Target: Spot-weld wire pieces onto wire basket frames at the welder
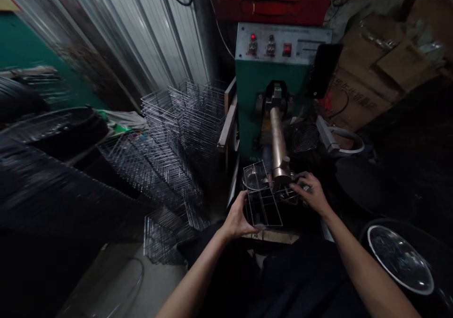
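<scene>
My left hand (238,219) grips the near left side of a small wire rack (264,209), thumb low and fingers round its edge. The rack sits tilted just under the end of a thick copper-coloured arm (278,143) on a green machine (247,87) that looks like a spot welder. To the right of the arm's tip is my right hand (313,194), fingers bent and drawn together close to the wires. What they pinch is too small and dark to make out. Behind the rack, a round metal dish (255,176) shows through the wires.
Stacked wire racks (159,162) rise at the left, beside a wooden bar (228,124). A black phone (323,70) leans against the machine's front. Cardboard boxes (368,87) fill the back right. A white-rimmed bowl of small metal pieces (399,259) is low at the right.
</scene>
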The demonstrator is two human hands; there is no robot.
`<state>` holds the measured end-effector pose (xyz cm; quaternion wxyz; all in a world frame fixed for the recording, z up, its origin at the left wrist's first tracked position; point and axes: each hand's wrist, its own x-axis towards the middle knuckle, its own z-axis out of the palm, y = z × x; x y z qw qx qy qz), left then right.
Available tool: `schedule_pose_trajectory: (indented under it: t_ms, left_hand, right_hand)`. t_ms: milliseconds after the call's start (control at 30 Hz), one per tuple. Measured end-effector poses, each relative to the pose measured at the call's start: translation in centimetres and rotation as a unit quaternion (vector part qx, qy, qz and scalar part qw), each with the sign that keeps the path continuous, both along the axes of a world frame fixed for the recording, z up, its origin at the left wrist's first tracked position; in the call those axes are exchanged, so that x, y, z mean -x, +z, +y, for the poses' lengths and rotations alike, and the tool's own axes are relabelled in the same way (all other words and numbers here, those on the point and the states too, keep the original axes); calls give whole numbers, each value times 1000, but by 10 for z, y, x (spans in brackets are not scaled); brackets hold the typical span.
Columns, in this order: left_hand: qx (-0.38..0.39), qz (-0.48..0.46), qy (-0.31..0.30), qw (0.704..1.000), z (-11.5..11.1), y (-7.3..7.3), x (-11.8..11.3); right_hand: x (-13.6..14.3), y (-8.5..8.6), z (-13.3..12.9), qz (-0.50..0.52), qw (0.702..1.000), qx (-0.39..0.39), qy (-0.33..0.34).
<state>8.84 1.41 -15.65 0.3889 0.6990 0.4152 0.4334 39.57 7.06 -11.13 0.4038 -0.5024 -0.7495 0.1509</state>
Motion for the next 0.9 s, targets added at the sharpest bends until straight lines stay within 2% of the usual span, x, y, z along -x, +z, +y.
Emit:
schedule_pose_trajectory:
  t_ms: [333,567,633,700,800,900]
  left_hand:
    - [-4,9,-17,1000,5,5,-1]
    - [22,-12,-22,999,2,12,-5]
    - [29,-9,-16,999,-13,14,-5]
    - [45,-16,-2,999,-38,14,-5]
    - [105,-72,19,992,-89,10,-5]
    - [205,-184,43,960,-141,8,-7]
  right_hand:
    - [-5,-3,1,-3,1000,-2,-6]
    - [-6,5,-1,13,1000,-8,10]
    - [-16,4,-13,45,999,4,0]
    - [-30,-2,-35,76,996,22,-34]
    - [-52,-19,-81,68,993,39,-92]
    - [-66,-24,-124,18,989,4,-146]
